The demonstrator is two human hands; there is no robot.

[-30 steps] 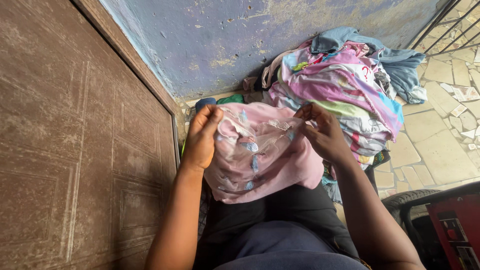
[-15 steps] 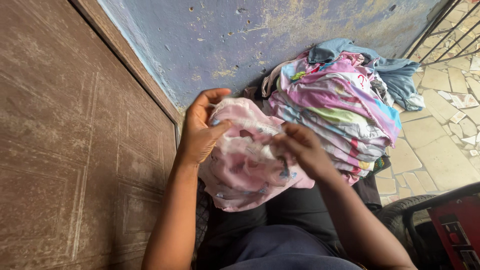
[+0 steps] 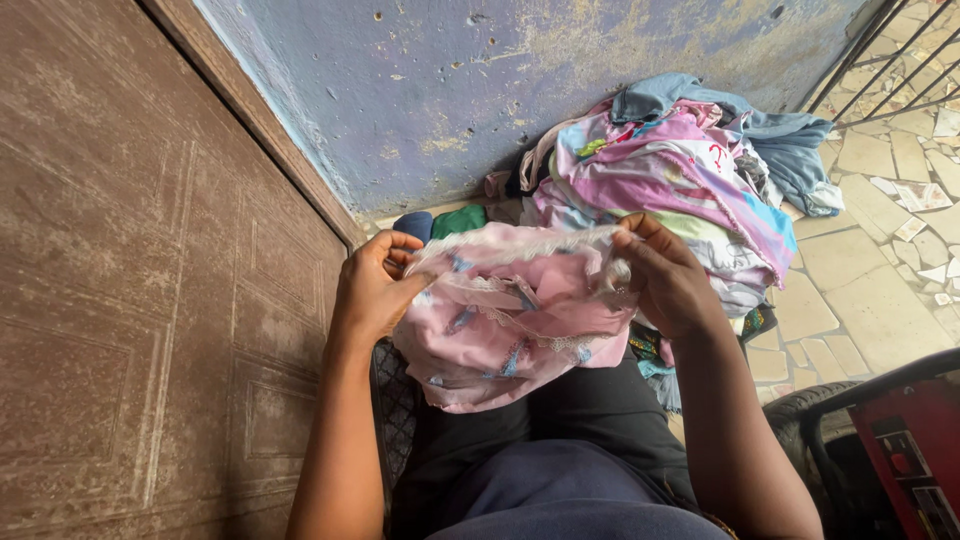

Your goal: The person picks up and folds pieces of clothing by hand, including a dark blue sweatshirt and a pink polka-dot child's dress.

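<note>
Door panel, brown embossed wood or metal [image 3: 150, 300], fills 9 o'clock, largest thing in view. Chipped blue-purple plaster wall [image 3: 500, 80] runs across 12 o'clock. Pale crazy-paved stone floor [image 3: 870, 270] at 3 o'clock, black metal railing bars [image 3: 900, 50] at 1–2 o'clock.

Heaped pile of mixed clothes, pink, lilac, striped and blue denim-like fabric [image 3: 690, 170], sits at 1 o'clock against the wall base, just beyond the hands; likely stacked there to stay within reach. Small dark-blue and green folded bits [image 3: 445, 222] at 12 o'clock, by the wall.

Red and black machine part with a black tyre edge [image 3: 900, 440] at 4–5 o'clock; can't tell what it is.

Person's lap in dark trousers [image 3: 560, 440] at 6 o'clock.

Pale pink small garment with blue print and white lace trim [image 3: 510, 320] is dead centre, over the lap, bulk sagging onto the thighs. Top lace edge is pulled fairly taut between both hands, so the hem line shows straight, which looks like spreading it for inspection or a fold.

Left hand [image 3: 375, 290] at 9 o'clock of the garment: closed, thumb and fingers pinching the left corner of the lace edge.

Right hand [image 3: 670, 280] at 3 o'clock of it: closed, fingertips gripping the right corner, wrist cocked inward to hold tension.
</note>
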